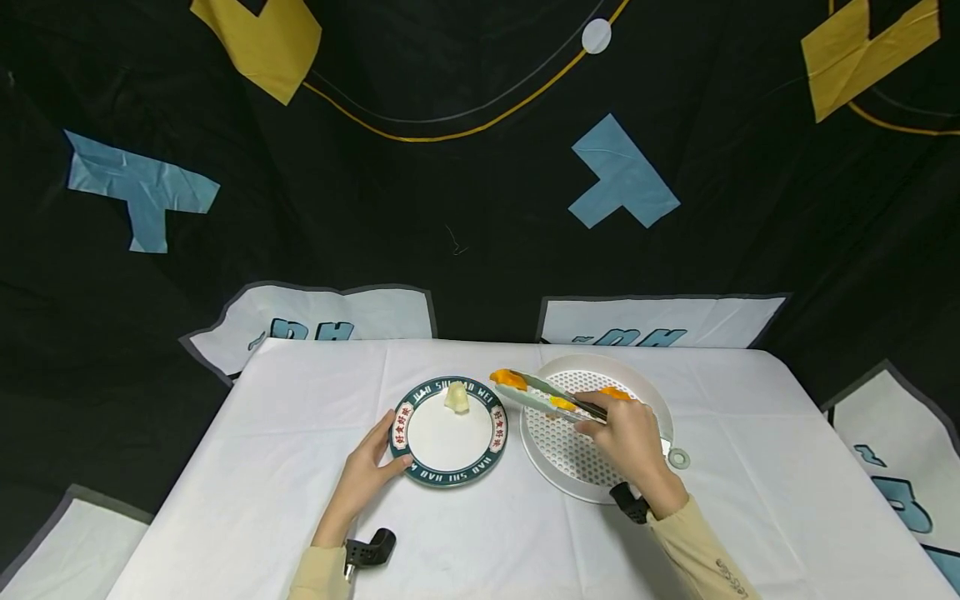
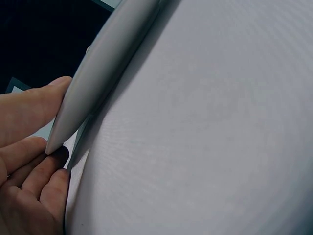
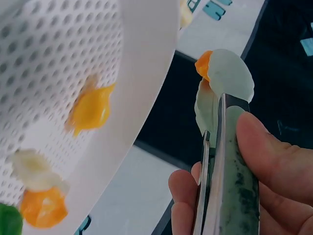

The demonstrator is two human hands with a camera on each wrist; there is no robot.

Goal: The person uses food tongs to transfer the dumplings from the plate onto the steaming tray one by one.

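Observation:
My left hand (image 1: 370,467) grips the near-left edge of a round plate (image 1: 446,478) with a dark green lettered rim, thumb on the rim and fingers under it. On the plate, toward its far side, sits a pale yellowish piece (image 1: 456,398). My right hand (image 1: 628,437) holds food tongs (image 3: 237,166) with pale green heads, above the left part of a white perforated basket (image 1: 570,457). Between the tong heads is an orange piece (image 3: 202,64). Inside the basket lie a yellow piece (image 3: 93,110), an orange piece (image 3: 44,208), a pale piece and something green.
A white cloth (image 1: 465,542) covers the table under plate and basket. Behind the table's far edge hangs a black curtain (image 1: 375,225) with blue and yellow shapes. Black wrist cameras (image 1: 372,550) are strapped to both forearms.

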